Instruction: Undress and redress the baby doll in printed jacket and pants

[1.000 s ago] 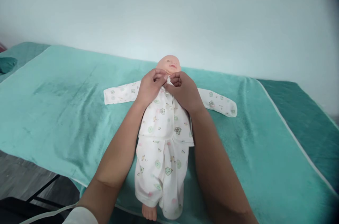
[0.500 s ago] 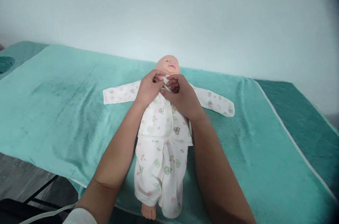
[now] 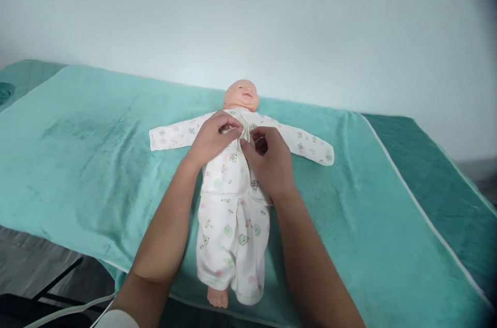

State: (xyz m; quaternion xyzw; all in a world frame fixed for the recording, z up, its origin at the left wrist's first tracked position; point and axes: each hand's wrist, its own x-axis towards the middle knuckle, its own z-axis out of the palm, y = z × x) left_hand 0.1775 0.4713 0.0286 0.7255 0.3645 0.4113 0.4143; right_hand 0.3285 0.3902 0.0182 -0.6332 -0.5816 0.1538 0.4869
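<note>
A baby doll (image 3: 241,95) lies on its back, head away from me, its sleeves spread to both sides. It wears a white printed baby shirt (image 3: 223,175) and matching white trousers (image 3: 217,235); one bare foot (image 3: 217,298) sticks out of a trouser leg. At the chest, my left hand (image 3: 218,134) pinches the shirt's front edge between thumb and fingers. Close beside it, my right hand (image 3: 269,154) has thumb and fingers curled together on the other side of the shirt opening. Its fingertips are partly hidden.
A teal blanket (image 3: 97,162) covers the table, with a darker teal cover (image 3: 435,173) at the right. A pale wall (image 3: 248,17) rises directly behind. At the lower left are a white cable (image 3: 73,310), dark metal legs (image 3: 58,279) and grey floor.
Both hands have moved down from the doll's neck to mid-chest. The shirt collar now shows, lying together under the chin. The view has shifted slightly.
</note>
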